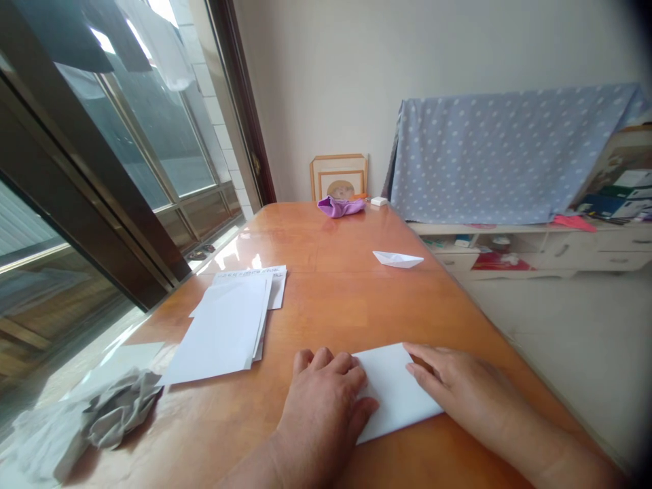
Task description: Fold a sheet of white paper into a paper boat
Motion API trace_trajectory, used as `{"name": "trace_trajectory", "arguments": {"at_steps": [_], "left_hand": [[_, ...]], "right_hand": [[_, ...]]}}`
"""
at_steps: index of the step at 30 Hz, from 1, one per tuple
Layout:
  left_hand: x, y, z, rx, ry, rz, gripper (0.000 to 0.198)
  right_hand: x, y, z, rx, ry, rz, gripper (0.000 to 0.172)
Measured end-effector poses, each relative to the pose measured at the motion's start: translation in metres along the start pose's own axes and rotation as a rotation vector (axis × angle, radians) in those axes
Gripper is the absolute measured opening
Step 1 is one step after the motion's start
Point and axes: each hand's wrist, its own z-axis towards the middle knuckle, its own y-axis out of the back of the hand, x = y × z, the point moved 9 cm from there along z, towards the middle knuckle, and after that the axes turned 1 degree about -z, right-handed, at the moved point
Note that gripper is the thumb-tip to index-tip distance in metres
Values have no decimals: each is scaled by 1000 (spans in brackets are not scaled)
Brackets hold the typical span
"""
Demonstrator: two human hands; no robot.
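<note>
A folded white sheet of paper (394,390) lies flat on the wooden table before me. My left hand (331,404) rests over its left edge, fingers curled and thumb lying on the paper. At the right edge, my right hand (448,380) has the paper's border between thumb and fingers, with the fingertips near the far corner. Farther off, toward the table's right side, sits a folded paper boat (398,259), apart from both hands.
A stack of white sheets (219,333) lies to the left, some with writing. Nearer is a crumpled grey cloth (119,411) beside clear plastic (45,435). A purple cloth (340,206) and a small white box (379,202) are at the table's far end.
</note>
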Motion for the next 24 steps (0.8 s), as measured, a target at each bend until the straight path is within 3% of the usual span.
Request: {"name": "trace_trajectory", "arguments": {"at_steps": [24], "left_hand": [[-22,2,-10,-86,-190,254,39]], "right_hand": [[18,21,-11,-4,43,82,31]]}}
